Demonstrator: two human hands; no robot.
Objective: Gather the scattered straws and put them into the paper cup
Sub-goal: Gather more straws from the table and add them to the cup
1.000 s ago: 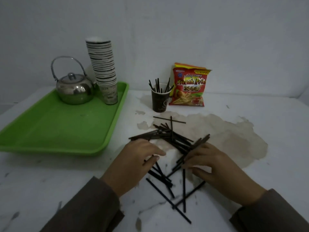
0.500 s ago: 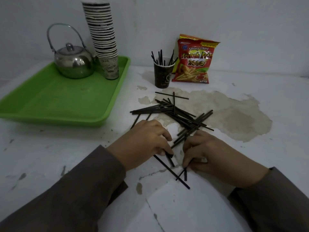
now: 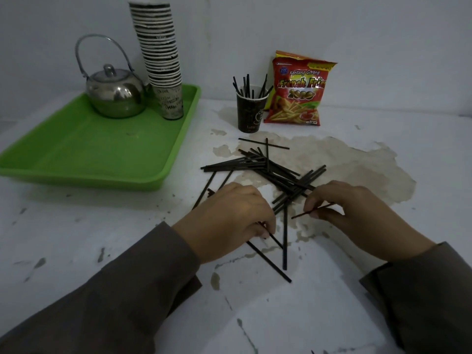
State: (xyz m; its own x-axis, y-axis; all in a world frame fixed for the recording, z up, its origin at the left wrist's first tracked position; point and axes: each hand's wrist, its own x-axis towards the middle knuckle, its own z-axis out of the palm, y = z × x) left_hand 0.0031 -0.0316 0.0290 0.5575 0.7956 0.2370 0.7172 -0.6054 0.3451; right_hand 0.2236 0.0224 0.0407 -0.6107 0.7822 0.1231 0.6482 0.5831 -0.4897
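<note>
Black straws (image 3: 265, 167) lie scattered in a crossed pile on a stained white table (image 3: 102, 251); the dark paper cup (image 3: 249, 112), already holding several straws, stands beyond the pile beside a snack bag (image 3: 298, 90); the right hand (image 3: 357, 215) pinches one straw (image 3: 306, 213) between fingertips; the left hand (image 3: 229, 218) curls its fingers onto straws near the pile's front edge; a green tray (image 3: 76, 149) sits left.

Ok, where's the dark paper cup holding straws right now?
In the head view, the dark paper cup stands upright at the table's back centre, between the green plastic tray and the red snack bag.
</note>
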